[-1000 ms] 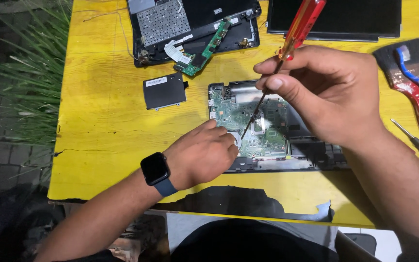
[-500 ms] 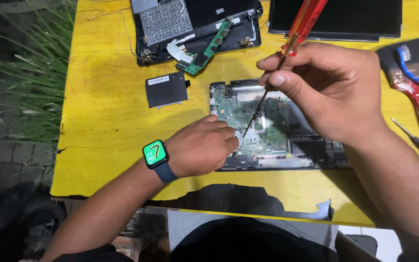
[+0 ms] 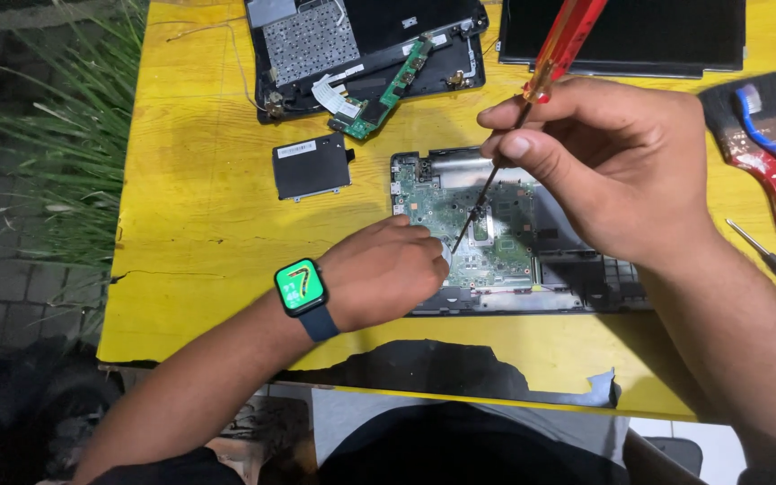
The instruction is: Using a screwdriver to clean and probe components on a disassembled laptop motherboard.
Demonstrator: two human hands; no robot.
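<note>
You are working on a tabletop (image 3: 199,224) that is showing worn yellow paint, cracked and peeling to dark at the near edge. In your right hand (image 3: 612,171) you are holding a screwdriver (image 3: 532,108) with a glossy, see-through red plastic handle and a thin dark metal shaft. The circuit board (image 3: 478,224) is looking matt green, and the brushes (image 3: 765,153) are wearing chipped red and blue paint.

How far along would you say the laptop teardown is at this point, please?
Done: the keyboard cover, screen panel and black drive lie apart on the yellow table. In hand: the right hand works a screwdriver on the green mainboard; the left hand steadies it. Left: the mainboard still sits in its base.
</note>
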